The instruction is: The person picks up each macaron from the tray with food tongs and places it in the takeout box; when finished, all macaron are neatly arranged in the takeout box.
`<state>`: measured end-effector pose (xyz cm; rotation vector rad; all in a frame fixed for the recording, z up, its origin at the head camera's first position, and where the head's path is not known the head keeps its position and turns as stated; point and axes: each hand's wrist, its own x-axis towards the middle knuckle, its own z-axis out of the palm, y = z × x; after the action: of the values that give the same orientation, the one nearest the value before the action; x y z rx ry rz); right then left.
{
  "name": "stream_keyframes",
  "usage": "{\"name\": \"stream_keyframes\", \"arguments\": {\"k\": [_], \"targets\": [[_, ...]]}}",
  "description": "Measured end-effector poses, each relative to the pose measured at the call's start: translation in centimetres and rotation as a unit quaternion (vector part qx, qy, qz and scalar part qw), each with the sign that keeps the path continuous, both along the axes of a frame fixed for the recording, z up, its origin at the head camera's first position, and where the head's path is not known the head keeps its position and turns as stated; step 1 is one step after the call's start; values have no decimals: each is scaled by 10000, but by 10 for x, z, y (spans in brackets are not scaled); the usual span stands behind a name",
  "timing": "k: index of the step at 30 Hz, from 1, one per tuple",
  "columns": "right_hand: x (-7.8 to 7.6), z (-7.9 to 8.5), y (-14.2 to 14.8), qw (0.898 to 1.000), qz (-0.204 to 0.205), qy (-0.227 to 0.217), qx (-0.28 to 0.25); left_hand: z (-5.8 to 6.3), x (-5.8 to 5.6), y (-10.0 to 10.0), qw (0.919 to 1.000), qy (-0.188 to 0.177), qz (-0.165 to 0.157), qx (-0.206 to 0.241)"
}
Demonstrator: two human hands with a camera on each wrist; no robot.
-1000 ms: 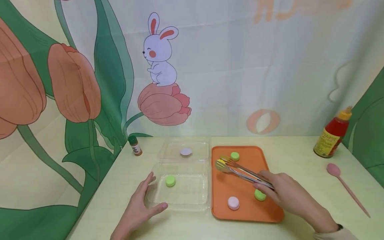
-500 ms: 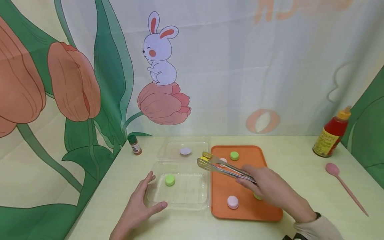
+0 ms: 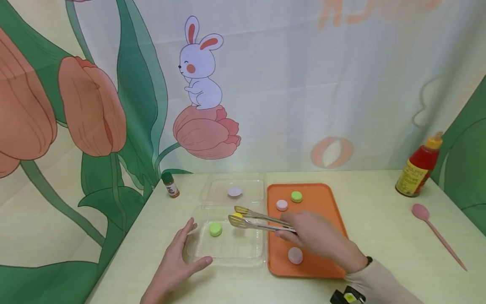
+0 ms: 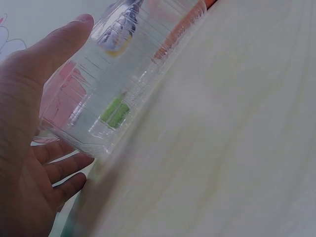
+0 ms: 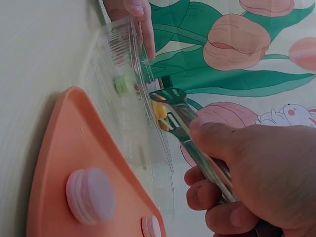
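My right hand (image 3: 319, 238) grips a pair of metal tongs (image 3: 241, 222), whose slotted ends pinch a yellow macaron (image 3: 237, 215) over the clear plastic container (image 3: 243, 249). In the right wrist view the yellow macaron (image 5: 161, 111) shows between the tong ends, above the container's rim. A green macaron (image 3: 215, 229) sits inside the container, toward its left side. Around the container's left front corner is my left hand (image 3: 178, 261), thumb and fingers spread apart. The left wrist view shows its thumb along the near wall and its fingers beneath the corner, with the green macaron (image 4: 116, 112) seen through the plastic.
An orange tray (image 3: 315, 202) right of the container bears two pink macarons (image 3: 282, 205) and a green macaron (image 3: 297, 196). The container's open lid (image 3: 216, 190) lies behind, with a pale oval spot. A spice jar (image 3: 170, 185), a red sauce bottle (image 3: 419, 166) and a pink spoon (image 3: 422, 212) stand or lie outward.
The tongs carry the yellow macaron left, from over the orange tray to over the container. A pink macaron at the tray's back is uncovered. My left hand stays where it was.
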<state>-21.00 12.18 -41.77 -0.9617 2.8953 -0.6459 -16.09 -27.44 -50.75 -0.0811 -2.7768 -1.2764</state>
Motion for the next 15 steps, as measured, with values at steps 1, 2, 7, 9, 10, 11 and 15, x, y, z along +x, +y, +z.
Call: {"name": "stream_keyframes", "arguments": {"k": [1, 2, 7, 9, 10, 11, 15], "targets": [[0, -1, -3, 10000, -8, -27, 57, 0, 0, 0, 10000, -6, -2, 4], [0, -1, -5, 9999, -10, -47, 106, 0, 0, 0, 10000, -16, -3, 4], [-1, -1, -18, 9994, -26, -97, 344, 0, 0, -1, 10000, -44, 22, -17], [-2, -1, -23, 9990, -54, -86, 428, 1, 0, 0, 10000, -59, 30, -27], [-2, -1, -25, 9988, -94, -94, 470, 1, 0, 0, 10000, -68, 30, -26], [-3, -1, -27, 9987, -117, -84, 485, 1, 0, 0, 10000, -77, 28, -18], [-3, -1, -33, 9986, -162, -30, 510, 2, 0, 1, 10000, -81, 17, -21]]}}
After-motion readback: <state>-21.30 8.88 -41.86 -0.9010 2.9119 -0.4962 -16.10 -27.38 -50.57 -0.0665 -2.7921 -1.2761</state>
